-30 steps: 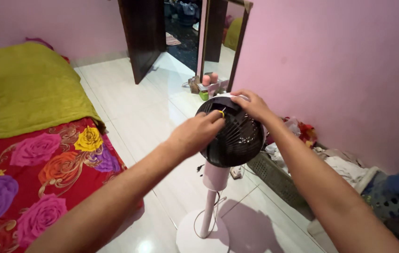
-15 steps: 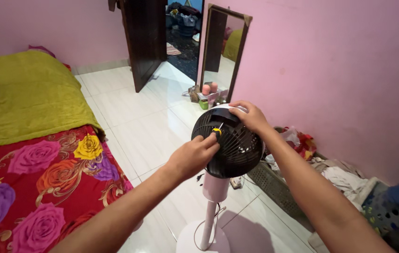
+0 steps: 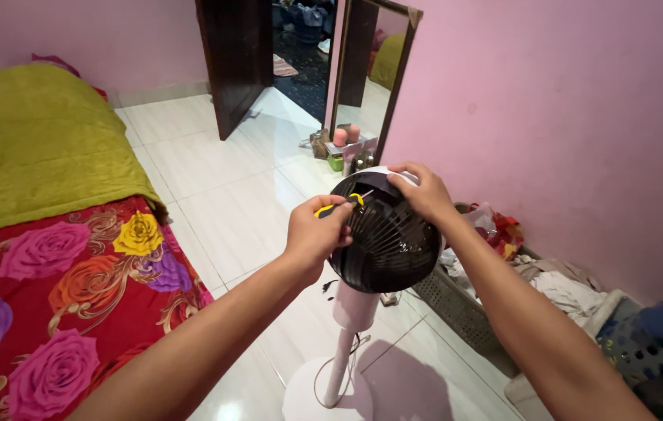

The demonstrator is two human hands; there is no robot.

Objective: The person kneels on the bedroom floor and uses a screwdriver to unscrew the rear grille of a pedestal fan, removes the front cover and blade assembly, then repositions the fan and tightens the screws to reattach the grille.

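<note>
1. Closed fist: left hand (image 3: 317,231) is wrapped tight round a yellow-and-black screwdriver (image 3: 337,206), its tip against the fan head (image 3: 384,234).
2. Right hand (image 3: 423,189) grips the top rear of the fan head, fingers curled over the white housing.
3. Fan head is a round black grille on a white stand (image 3: 341,351), standing on the tiled floor (image 3: 222,179) beside the pink wall (image 3: 550,117).
4. Laundry basket (image 3: 464,308) sits against the wall, just behind the fan.
</note>
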